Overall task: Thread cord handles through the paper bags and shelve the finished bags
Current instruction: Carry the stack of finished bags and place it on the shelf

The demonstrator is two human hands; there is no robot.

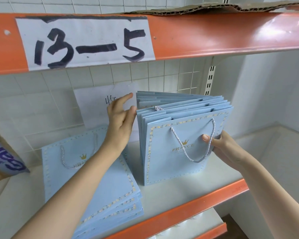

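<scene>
— Report the hands first.

— The right hand (220, 145) grips the near right edge of the upright bundle of bags (179, 135); its thumb lies curled across the printed front face, just beside the cord handle (195, 144), with the fingers wrapped behind the bundle's edge. The left hand (120, 118) is open, fingers straight and slightly spread, fingertips touching the upper left corner of the same bundle. It holds nothing.

— Condition of the bundle?

— Pale blue paper bags, folded flat, standing on edge between the two hands. The tops fan apart toward the rear. The front bag carries a gold crown, the word PRINCE and a patterned border; its twisted pale cord hangs in a loop down the face. A second cord end shows at the top, near the left fingertips.

— Anything beneath the left forearm?

— A flat stack of bags (97, 183) of the same kind lies on the shelf board (188, 187), corded, edges staggered, close to the upright bundle; whether they touch cannot be told.

— Further out?

— Behind the left hand, a white paper sheet (93, 107) on the tiled wall, its writing partly hidden. Above both hands, an orange shelf beam (214, 35) bears a handwritten label (85, 42) reading 13-5, with corrugated cardboard (214, 7) lying on top. Far left of the left arm, the corner of a carton (5, 152) with blue print.
</scene>
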